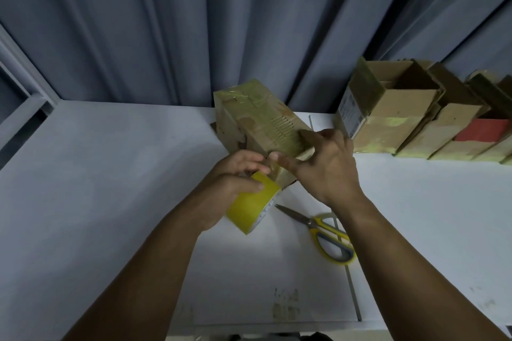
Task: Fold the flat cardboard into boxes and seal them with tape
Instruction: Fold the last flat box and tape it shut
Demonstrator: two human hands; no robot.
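A folded cardboard box lies on the white table, its upper face covered with yellowish tape strips. My left hand grips a yellow tape roll just below the box's near end. My right hand rests on the box's near end, fingers over the top face and thumb pressing along the taped edge. A short stretch of tape appears to run from the roll to the box between my two thumbs.
Yellow-handled scissors lie shut on the table right of the roll. A row of folded, taped cardboard boxes stands at the back right, one holding something red. Grey curtains hang behind the table.
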